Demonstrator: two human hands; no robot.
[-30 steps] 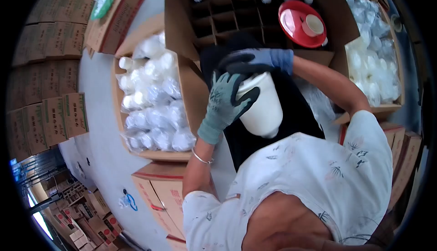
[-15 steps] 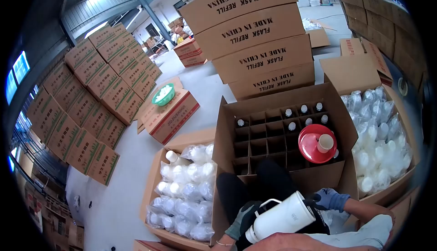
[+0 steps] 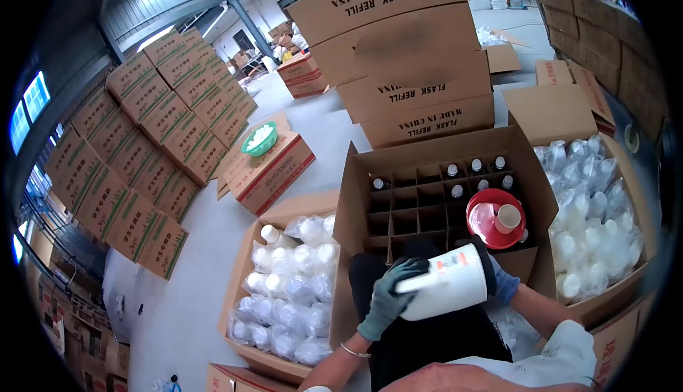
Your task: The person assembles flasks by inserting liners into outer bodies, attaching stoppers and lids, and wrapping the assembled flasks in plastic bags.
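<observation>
A white flask (image 3: 449,287) with an orange-and-black print lies on its side above my lap, its wide end toward the right. My left hand (image 3: 390,296), in a green and dark glove, is wrapped round the handle side of the flask. My right hand (image 3: 498,274), in a blue and dark glove, presses round the flask's wide end. Just beyond my knees is a divided carton (image 3: 445,146) with several capped bottles in its cells. A red dish (image 3: 478,239) holding a pale cup (image 3: 508,218) rests on the carton's right part.
Boxes of plastic-wrapped white flasks stand at the left (image 3: 235,299) and right (image 3: 633,278). Behind the carton rises a stack of "FLASK REFILL" boxes (image 3: 427,118). Further left are a green bowl (image 3: 259,140) on a box (image 3: 277,178) and a large wall of cartons (image 3: 142,171).
The view tilted up from my lap to the room. The flask has turned and lifted slightly since half a second ago, showing its printed side. My left hand moved up with it.
</observation>
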